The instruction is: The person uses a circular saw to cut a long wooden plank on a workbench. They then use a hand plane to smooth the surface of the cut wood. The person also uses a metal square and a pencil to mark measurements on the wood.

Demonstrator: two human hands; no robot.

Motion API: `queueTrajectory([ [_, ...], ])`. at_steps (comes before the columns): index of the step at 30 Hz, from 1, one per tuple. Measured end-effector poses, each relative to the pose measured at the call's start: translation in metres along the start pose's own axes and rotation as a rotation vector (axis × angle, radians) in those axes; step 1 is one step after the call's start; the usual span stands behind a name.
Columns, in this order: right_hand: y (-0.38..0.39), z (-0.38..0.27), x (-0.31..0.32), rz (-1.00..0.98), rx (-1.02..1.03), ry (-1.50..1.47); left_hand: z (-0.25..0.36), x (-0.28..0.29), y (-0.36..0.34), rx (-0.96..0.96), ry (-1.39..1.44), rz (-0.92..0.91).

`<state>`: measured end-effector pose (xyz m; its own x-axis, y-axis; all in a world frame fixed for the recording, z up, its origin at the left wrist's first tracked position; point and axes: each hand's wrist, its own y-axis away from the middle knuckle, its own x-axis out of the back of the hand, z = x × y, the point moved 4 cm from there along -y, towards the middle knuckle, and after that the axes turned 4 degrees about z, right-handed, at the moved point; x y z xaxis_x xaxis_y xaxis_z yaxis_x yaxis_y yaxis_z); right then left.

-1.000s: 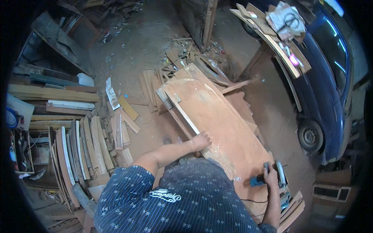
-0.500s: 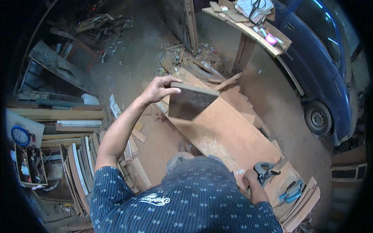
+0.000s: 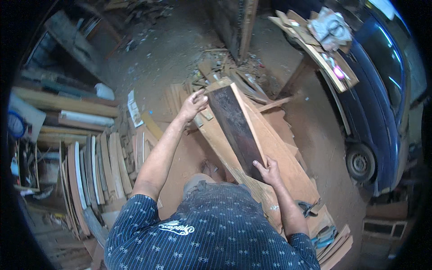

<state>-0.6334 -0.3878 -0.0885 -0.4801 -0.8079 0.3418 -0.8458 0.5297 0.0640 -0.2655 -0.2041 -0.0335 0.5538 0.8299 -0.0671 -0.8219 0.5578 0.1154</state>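
Observation:
A long wooden plank (image 3: 236, 126) stands tilted above the workbench, its broad dark face turned to the left and its pale edge to the right. My right hand (image 3: 267, 171) is closed around its near end, thumb pressed on the dark face. At the plank's far left corner is my left hand (image 3: 193, 107), fingers somewhat apart with their tips at the edge; whether they touch it is hard to tell. Beneath the plank lies the pale workbench top (image 3: 288, 173). A dark power tool (image 3: 307, 208) rests on its near right part, partly behind my right forearm.
Curved boards (image 3: 96, 171) are stacked to the left. Wood scraps (image 3: 243, 78) lie beyond the bench. At the far right, a raised shelf (image 3: 315, 54) carries a plastic bag (image 3: 330, 29), and a blue car (image 3: 382, 103) stands beside it. Blue-handled tools (image 3: 325, 236) sit near the bench's end.
My right hand has come up from beside the power tool and taken hold of the plank's near end. The plank has turned, showing its dark face lengthwise. My left hand has loosened at the far end.

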Motion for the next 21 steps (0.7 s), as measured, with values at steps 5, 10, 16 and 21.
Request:
queueTrajectory([
  [5, -0.048, 0.032, -0.096, 0.014, 0.013, 0.318, -0.111, 0.156, 0.050, 0.218, -0.243, 0.177],
  [10, -0.087, 0.061, -0.158, -0.042, 0.006, 0.565, -0.223, 0.302, 0.211, 0.538, -0.440, 0.438],
  [16, -0.120, 0.097, -0.197, -0.026, -0.001, 0.602, -0.321, 0.351, 0.381, 0.986, -0.249, 0.553],
  [21, -0.146, 0.081, -0.214, -0.096, -0.042, 0.553, -0.361, 0.371, 0.385, 1.129, -0.015, 0.420],
])
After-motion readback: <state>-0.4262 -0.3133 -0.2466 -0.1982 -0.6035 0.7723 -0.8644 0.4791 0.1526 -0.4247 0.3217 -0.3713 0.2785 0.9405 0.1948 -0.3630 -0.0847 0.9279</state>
